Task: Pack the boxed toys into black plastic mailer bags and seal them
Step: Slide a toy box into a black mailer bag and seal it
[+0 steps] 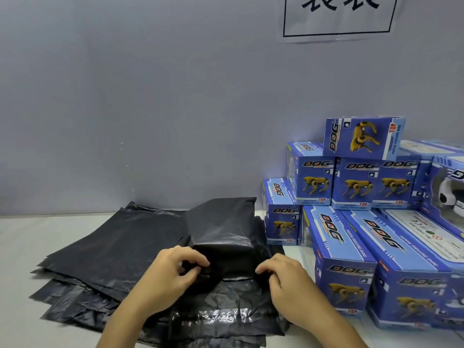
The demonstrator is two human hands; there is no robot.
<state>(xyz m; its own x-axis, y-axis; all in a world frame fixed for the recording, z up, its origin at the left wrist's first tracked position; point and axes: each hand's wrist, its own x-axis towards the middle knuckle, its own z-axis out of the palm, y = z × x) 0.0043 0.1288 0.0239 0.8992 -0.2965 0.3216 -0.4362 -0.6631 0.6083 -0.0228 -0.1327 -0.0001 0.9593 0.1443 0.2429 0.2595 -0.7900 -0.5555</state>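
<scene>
A black mailer bag [223, 229] with a box-shaped bulge inside lies in the middle of the table, its open end toward me. My left hand [173, 270] pinches the loose plastic at the left of the bulge's near end. My right hand [283, 275] pinches the plastic at the right of it. The bag's glossy adhesive strip [218, 317] lies flat below my hands. Blue boxed toy dogs [351, 187] are stacked at the right.
A fanned pile of flat black mailer bags [105, 249] covers the white table [30, 237] at the left and under the filled bag. The toy boxes [406, 262] reach to the table's right front edge. A grey wall with a paper sign [339, 16] stands behind.
</scene>
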